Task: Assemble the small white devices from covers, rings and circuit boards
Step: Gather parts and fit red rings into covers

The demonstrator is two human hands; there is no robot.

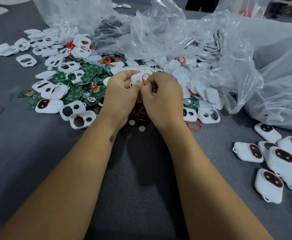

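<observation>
The left hand (pixel 122 89) grips a white cover (pixel 136 79) while the right hand (pixel 160 94), touching it, pinches a red ring (pixel 145 77) over the cover's top.

I log: bench (pixel 37 161) covered in matt grey cloth, finely textured. White covers (pixel 49 106), smooth semi-gloss plastic. Red rings (pixel 194 126), thin, rubbery-looking. Green circuit boards (pixel 75 94), matt with metal pads. Bags (pixel 271 66), clear, crinkled glossy plastic film.
</observation>
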